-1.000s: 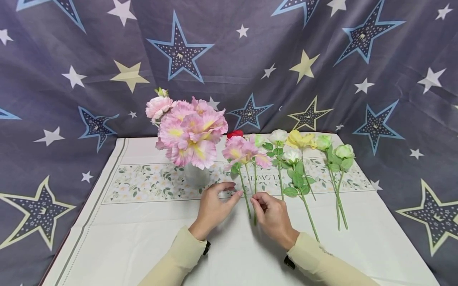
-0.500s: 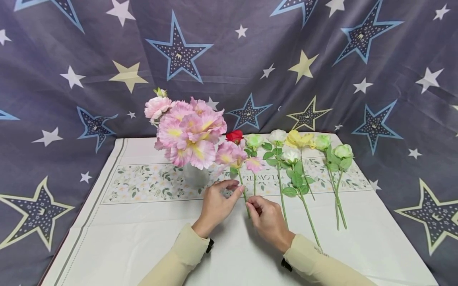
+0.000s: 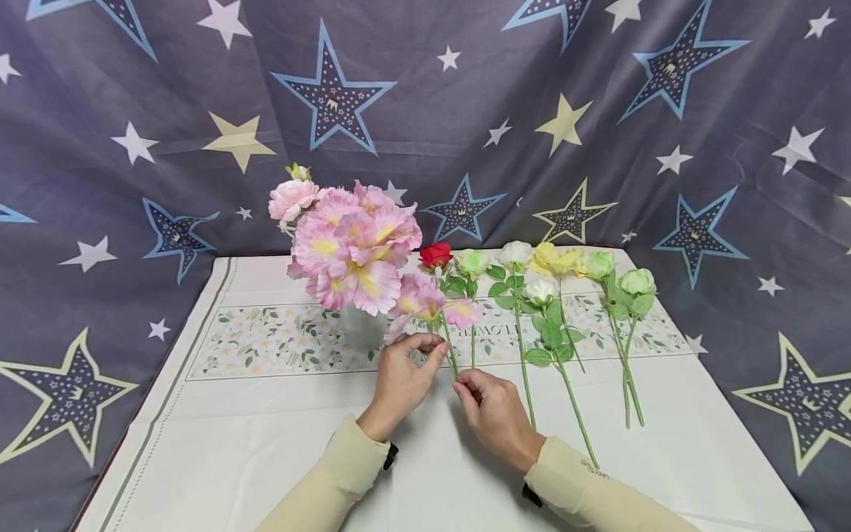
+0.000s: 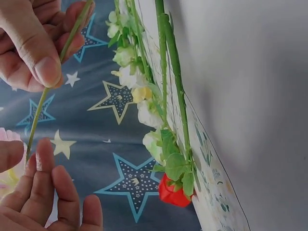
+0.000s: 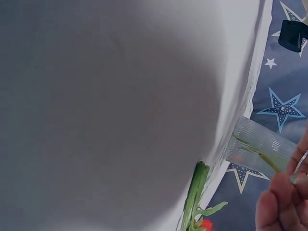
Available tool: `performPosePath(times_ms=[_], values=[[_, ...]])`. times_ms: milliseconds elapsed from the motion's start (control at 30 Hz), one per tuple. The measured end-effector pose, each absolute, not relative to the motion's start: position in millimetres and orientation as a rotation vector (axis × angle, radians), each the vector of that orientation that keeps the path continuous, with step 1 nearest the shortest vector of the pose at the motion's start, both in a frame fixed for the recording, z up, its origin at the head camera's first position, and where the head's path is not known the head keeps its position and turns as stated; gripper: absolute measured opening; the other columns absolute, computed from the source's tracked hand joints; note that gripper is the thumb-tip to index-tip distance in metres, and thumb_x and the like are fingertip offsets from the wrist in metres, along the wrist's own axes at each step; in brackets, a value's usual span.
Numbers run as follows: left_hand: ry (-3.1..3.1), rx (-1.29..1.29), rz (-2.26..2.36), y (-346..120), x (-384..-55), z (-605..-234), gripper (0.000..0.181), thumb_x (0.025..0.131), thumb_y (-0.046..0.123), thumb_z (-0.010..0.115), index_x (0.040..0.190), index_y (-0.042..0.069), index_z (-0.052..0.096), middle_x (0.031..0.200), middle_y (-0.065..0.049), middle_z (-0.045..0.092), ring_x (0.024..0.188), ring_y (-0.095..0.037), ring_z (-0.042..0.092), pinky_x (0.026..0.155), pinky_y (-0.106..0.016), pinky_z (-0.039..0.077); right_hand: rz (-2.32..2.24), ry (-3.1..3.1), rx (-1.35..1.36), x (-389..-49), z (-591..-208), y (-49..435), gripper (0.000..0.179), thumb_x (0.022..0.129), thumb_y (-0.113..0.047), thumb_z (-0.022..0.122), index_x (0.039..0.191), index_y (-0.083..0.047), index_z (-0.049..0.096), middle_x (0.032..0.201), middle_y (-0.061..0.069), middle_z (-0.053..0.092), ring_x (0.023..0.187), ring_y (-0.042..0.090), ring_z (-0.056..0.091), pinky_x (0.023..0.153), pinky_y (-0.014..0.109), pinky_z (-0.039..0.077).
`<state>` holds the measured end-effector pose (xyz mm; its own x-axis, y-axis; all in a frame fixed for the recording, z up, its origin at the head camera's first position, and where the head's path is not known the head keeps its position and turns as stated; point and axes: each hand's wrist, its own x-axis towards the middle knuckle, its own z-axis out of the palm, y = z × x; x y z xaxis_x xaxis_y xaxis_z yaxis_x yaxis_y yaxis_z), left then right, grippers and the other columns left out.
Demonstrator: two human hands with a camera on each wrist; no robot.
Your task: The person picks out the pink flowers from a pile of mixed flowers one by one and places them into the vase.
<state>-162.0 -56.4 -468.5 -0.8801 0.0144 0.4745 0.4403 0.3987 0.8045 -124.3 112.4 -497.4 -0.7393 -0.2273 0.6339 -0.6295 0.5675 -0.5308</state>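
A pink iris [image 3: 420, 294] with yellow markings is raised above the table, its thin green stem slanting down between both hands. My right hand [image 3: 501, 417] pinches the lower stem between thumb and fingers. Higher up, my left hand [image 3: 404, 380] has the stem [image 4: 37, 115] between its thumb and fingertips, the other fingers loosely spread. Left of the iris stands a clear ribbed vase [image 5: 264, 142] with stems inside. Large pink irises [image 3: 352, 247] and a pale pink bloom [image 3: 293, 201] rise from it and hide its mouth in the head view.
Right of the hands, a row of single-stem flowers lies on the white tablecloth [image 3: 233, 458]: a red rose [image 3: 436, 255], white roses [image 3: 515, 255], a yellow flower [image 3: 557, 260] and pale green roses [image 3: 638, 281]. A star-patterned cloth [image 3: 425, 96] hangs behind.
The pink iris has moved left, uncovering the red rose and a green one. My right hand has shifted left with its stem, and the left hand's fingertips have come to the stem.
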Motion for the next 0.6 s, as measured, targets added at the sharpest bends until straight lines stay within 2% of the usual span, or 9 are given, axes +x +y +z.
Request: performPosePath(times_ms=[233, 333, 500, 600], values=[[-2.248, -0.397, -1.478, -57.2, -160.9, -467.3, 0.005, 0.089, 0.012, 0.08, 0.086, 0.009, 0.079, 0.079, 0.001, 0.072, 0.074, -0.014, 0.066, 0.075, -0.049, 0.054, 1.049, -2.293, 0.697, -125.2, -500.9, 111.2, 0.016, 0.084, 0.007, 0.079, 0.085, -0.006, 0.07, 0.072, -0.002, 0.068, 0.061, 0.001, 0.059, 0.055, 0.011, 0.047], [-2.232, -0.422, -1.465, -58.0, -160.3, -466.8, 0.005, 0.09, 0.011, 0.08, 0.086, 0.009, 0.079, 0.079, 0.001, 0.073, 0.073, -0.014, 0.067, 0.08, -0.047, 0.054, 1.036, -2.286, 0.7, -126.6, -502.5, 111.8, 0.017, 0.084, 0.007, 0.08, 0.086, -0.007, 0.071, 0.072, -0.002, 0.068, 0.061, 0.001, 0.059, 0.055, 0.012, 0.048], [-2.174, -0.491, -1.445, -59.7, -159.7, -465.8, 0.005, 0.089, 0.009, 0.079, 0.084, 0.007, 0.078, 0.079, 0.0, 0.073, 0.074, -0.014, 0.067, 0.077, -0.045, 0.055, 1.028, -2.303, 0.683, -128.5, -502.9, 113.4, 0.013, 0.085, 0.002, 0.08, 0.09, -0.007, 0.072, 0.076, -0.001, 0.071, 0.064, 0.004, 0.063, 0.058, 0.014, 0.051], [-2.127, -0.522, -1.421, -60.9, -159.6, -465.1, 0.006, 0.086, 0.003, 0.08, 0.081, 0.006, 0.077, 0.08, 0.0, 0.072, 0.077, -0.016, 0.067, 0.075, -0.04, 0.055, 1.026, -2.307, 0.666, -129.4, -502.6, 115.2, 0.012, 0.085, -0.001, 0.081, 0.092, -0.006, 0.072, 0.075, -0.001, 0.071, 0.063, 0.004, 0.064, 0.058, 0.013, 0.051]])
